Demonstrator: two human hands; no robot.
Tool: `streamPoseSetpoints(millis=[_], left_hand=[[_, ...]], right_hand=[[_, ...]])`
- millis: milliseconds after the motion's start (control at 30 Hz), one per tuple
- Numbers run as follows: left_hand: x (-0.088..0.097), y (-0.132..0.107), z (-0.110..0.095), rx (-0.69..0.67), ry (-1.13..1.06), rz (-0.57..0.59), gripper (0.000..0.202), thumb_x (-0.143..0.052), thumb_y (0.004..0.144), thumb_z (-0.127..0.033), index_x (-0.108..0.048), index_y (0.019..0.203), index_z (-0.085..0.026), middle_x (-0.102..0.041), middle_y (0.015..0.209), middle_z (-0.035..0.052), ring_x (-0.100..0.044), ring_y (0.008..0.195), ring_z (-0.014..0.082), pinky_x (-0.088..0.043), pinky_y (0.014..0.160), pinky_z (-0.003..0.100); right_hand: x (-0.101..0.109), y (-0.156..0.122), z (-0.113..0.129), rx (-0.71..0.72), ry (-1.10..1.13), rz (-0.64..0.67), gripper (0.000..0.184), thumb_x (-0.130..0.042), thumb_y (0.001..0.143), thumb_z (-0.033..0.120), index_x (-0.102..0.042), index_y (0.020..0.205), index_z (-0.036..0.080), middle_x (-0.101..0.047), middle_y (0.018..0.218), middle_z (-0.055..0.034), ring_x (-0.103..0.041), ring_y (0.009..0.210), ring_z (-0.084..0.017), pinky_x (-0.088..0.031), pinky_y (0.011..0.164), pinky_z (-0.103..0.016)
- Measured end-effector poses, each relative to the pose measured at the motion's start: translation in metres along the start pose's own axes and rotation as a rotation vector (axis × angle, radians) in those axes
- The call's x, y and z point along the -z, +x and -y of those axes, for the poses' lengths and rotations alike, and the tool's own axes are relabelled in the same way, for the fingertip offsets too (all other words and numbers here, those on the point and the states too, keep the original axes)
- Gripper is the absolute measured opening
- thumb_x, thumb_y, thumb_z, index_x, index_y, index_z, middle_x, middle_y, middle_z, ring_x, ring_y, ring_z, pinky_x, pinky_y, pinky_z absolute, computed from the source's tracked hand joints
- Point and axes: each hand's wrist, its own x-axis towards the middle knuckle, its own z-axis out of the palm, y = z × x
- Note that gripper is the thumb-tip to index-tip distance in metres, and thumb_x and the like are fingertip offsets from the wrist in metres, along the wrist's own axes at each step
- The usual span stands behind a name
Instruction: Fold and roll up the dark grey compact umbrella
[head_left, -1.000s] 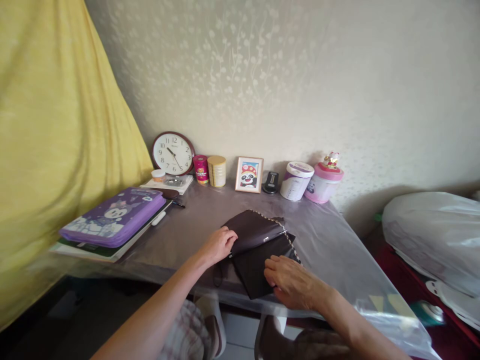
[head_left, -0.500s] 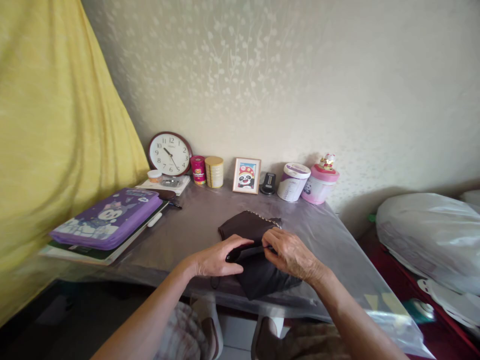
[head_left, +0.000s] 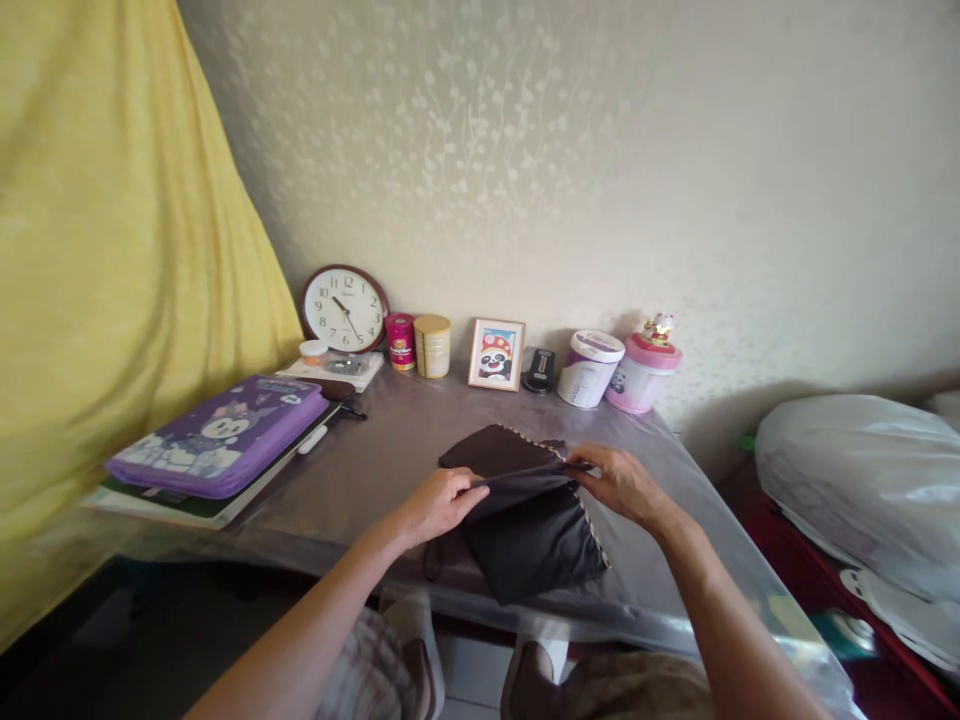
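Observation:
A black cloth bag (head_left: 532, 550) with beige-and-black checked piping along its edge lies near the front of the table. Its upper edge is held up in a taut fold between my two hands. My left hand (head_left: 444, 508) pinches the left end of that fold between thumb and fingers. At the other end, my right hand (head_left: 619, 480) is closed on the cloth close to the piping. A thin dark loop hangs at the bag's left side. What is inside the bag, if anything, is hidden.
The table (head_left: 375, 450) wears a clear plastic cover. A purple case (head_left: 225, 440) rests on books at left, near a white marker (head_left: 312, 439). Along the wall stand a clock (head_left: 346, 308), cans (head_left: 433, 346), a framed panda picture (head_left: 496, 355) and tubs (head_left: 590, 370). A plastic-wrapped bundle (head_left: 862, 480) is at right.
My right hand has moved right and slightly up, drawing the bag's edge taut. My left hand has gone from spread thumb and fingers to a pinch on the cloth. The view shifted slightly.

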Motion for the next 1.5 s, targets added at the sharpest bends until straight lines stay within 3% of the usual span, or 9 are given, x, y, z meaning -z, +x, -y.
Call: streamPoseSetpoints(millis=[100, 267, 400, 533, 667, 900, 1067, 1367, 1500], left_hand=[[-0.001, 0.003, 0.002, 0.056, 0.054, -0.052, 0.043, -0.037, 0.086, -0.039, -0.051, 0.053, -0.015, -0.048, 0.059, -0.0025, -0.042, 0.054, 0.0082, -0.031, 0.053, 0.020], [-0.001, 0.006, 0.003, 0.062, 0.049, -0.100, 0.044, -0.035, 0.086, -0.042, -0.042, 0.051, -0.016, -0.037, 0.054, -0.0050, -0.036, 0.053, 0.0079, -0.027, 0.053, 0.020], [0.001, 0.006, 0.003, 0.095, 0.067, -0.140, 0.043, -0.031, 0.086, -0.042, -0.039, 0.053, -0.017, -0.029, 0.053, -0.0058, -0.032, 0.053, 0.0081, -0.024, 0.052, 0.020], [0.001, 0.007, 0.005, 0.141, 0.103, -0.152, 0.042, -0.030, 0.086, -0.041, -0.038, 0.053, -0.017, -0.027, 0.052, -0.0058, -0.032, 0.053, 0.0083, -0.024, 0.052, 0.020], [0.001, 0.011, 0.010, 0.199, 0.160, -0.194, 0.039, -0.034, 0.085, -0.039, -0.040, 0.052, -0.017, -0.031, 0.051, -0.0057, -0.032, 0.051, 0.0083, -0.023, 0.052, 0.021], [-0.005, 0.019, 0.027, 0.367, 0.277, -0.227, 0.035, -0.037, 0.085, -0.032, -0.051, 0.057, -0.017, -0.048, 0.052, -0.0020, -0.041, 0.051, 0.0104, -0.024, 0.052, 0.021], [-0.014, 0.025, 0.042, 0.440, 0.336, -0.210, 0.033, -0.037, 0.086, -0.031, -0.058, 0.065, -0.017, -0.059, 0.062, 0.0022, -0.052, 0.059, 0.0131, -0.029, 0.056, 0.022], [-0.028, 0.033, 0.058, 0.493, 0.382, -0.158, 0.031, -0.036, 0.088, -0.029, -0.061, 0.074, -0.017, -0.065, 0.074, 0.0073, -0.060, 0.073, 0.0174, -0.037, 0.063, 0.024], [-0.032, 0.033, 0.060, 0.503, 0.386, -0.143, 0.026, -0.039, 0.086, -0.028, -0.062, 0.080, -0.017, -0.066, 0.080, 0.0094, -0.061, 0.078, 0.0192, -0.039, 0.066, 0.026]], right_hand=[[-0.002, 0.003, -0.010, -0.035, 0.082, -0.091, 0.018, -0.048, 0.082, 0.033, -0.062, 0.082, 0.022, -0.065, 0.081, -0.0015, -0.059, 0.071, -0.015, -0.042, 0.065, -0.024], [-0.014, 0.011, -0.012, -0.123, 0.169, -0.219, 0.021, -0.049, 0.080, 0.037, -0.062, 0.076, 0.021, -0.064, 0.072, -0.0019, -0.058, 0.064, -0.015, -0.044, 0.059, -0.024], [-0.027, 0.021, -0.012, -0.276, 0.473, -0.226, 0.024, -0.049, 0.078, 0.043, -0.056, 0.075, 0.020, -0.059, 0.056, 0.0007, -0.059, 0.053, -0.015, -0.048, 0.055, -0.025], [-0.042, 0.033, -0.013, -0.332, 0.779, -0.254, 0.028, -0.054, 0.073, 0.048, -0.052, 0.078, 0.020, -0.062, 0.068, -0.0008, -0.066, 0.065, -0.019, -0.053, 0.060, -0.029], [-0.055, 0.044, -0.013, -0.297, 0.839, -0.311, 0.024, -0.055, 0.073, 0.043, -0.052, 0.079, 0.020, -0.064, 0.075, -0.0021, -0.066, 0.075, -0.020, -0.053, 0.069, -0.032], [-0.081, 0.059, -0.007, -0.234, 0.780, -0.299, 0.020, -0.052, 0.074, 0.023, -0.049, 0.093, 0.021, -0.063, 0.097, -0.0054, -0.063, 0.091, -0.017, -0.047, 0.085, -0.035], [-0.098, 0.064, -0.006, -0.222, 0.698, -0.215, 0.032, -0.048, 0.071, 0.010, -0.044, 0.101, 0.023, -0.059, 0.109, -0.0058, -0.060, 0.097, -0.015, -0.046, 0.087, -0.037], [-0.100, 0.060, 0.005, -0.161, 0.260, -0.131, 0.052, -0.050, 0.074, 0.010, -0.034, 0.122, 0.022, -0.044, 0.128, -0.0106, -0.057, 0.102, -0.016, -0.044, 0.086, -0.035], [-0.094, 0.056, 0.012, 0.003, 0.039, -0.047, 0.031, -0.047, 0.082, 0.021, -0.049, 0.113, 0.020, -0.050, 0.124, -0.0087, -0.053, 0.106, -0.018, -0.039, 0.091, -0.035]])
